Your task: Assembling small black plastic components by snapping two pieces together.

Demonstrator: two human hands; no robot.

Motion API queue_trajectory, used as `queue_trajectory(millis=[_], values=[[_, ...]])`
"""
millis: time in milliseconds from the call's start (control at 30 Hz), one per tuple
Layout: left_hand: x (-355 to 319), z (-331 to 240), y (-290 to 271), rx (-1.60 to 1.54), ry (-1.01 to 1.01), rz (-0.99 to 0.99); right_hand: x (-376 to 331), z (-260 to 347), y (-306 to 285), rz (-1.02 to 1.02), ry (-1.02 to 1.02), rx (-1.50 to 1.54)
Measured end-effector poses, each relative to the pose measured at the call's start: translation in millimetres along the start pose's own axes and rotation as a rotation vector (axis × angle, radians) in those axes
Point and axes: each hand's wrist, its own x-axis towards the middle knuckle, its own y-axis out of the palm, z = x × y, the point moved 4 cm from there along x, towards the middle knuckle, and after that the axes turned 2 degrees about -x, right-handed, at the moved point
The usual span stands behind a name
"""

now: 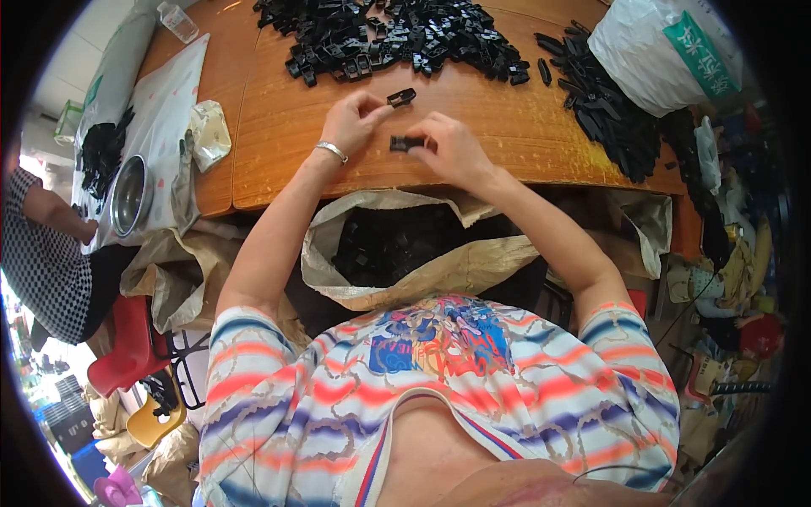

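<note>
Above the near part of the wooden table, my left hand (pixel 353 120) pinches a small black plastic frame (pixel 401 97) with openings through it. Just to its right and a little nearer, my right hand (pixel 452 150) is closed on a small dark plastic piece (pixel 405 144), its far end hidden by the fingers. The two pieces are apart. Beyond my hands lies a wide heap of similar black plastic parts (pixel 405 42). Below the table edge, in front of me, an open woven sack (pixel 456 269) holds many more dark parts.
At the right, a pile of long black strips (pixel 604 118) lies beside a stuffed white plastic bag (pixel 650 51). Leftward are a metal bowl (pixel 131 196), a clear bottle (pixel 177 23) and a small plastic bag (pixel 209 133). Another person (pixel 51 245) sits there near a red chair (pixel 127 346).
</note>
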Motion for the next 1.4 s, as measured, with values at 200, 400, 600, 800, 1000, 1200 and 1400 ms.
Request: queue_trajectory(millis=[200,400,600,800,1000,1200,1400], values=[[19,-23,17,0.611,0.17,-0.212,-48,52,5,0.349,-0.118,0.11],[9,-24,20,0.604,0.24,-0.073,43,-58,-28,-0.15,0.088,-0.079],[-4,-19,18,0.514,0.371,-0.102,112,-104,-16,-0.195,0.38,-0.39],[-7,-22,19,0.564,0.341,-0.075,131,-104,-8,-0.115,0.54,-0.519],[-7,-21,18,0.554,0.336,-0.076,111,-105,-15,-0.13,0.417,-0.398],[-9,-17,12,0.5,0.354,-0.066,73,-91,-9,-0.021,0.221,-0.327],[-8,-13,10,0.507,0.353,-0.127,61,-55,-10,-0.057,0.059,-0.198]])
